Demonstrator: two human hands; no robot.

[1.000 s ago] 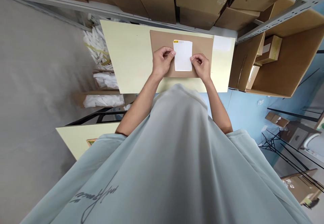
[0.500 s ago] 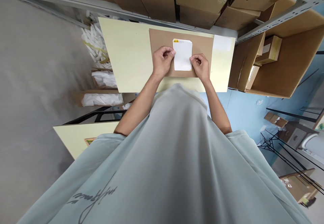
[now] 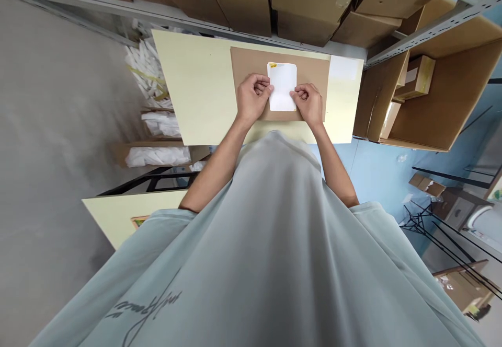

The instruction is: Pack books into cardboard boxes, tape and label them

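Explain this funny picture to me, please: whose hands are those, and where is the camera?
There's no machine, just a person's own left hand and right hand, both bare. The camera sits on that person's head, looking forward and down, so the big shirt below is theirs. On the pale yellow tabletop lies a flat brown sheet. Over it, the hands hold a white card by its two sides. It has a yellow mark near one top corner.

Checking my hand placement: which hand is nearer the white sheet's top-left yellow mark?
Left. The left hand is at the white sheet's left edge, just below the yellow mark in the picture; the right hand is farther off, at the opposite edge.
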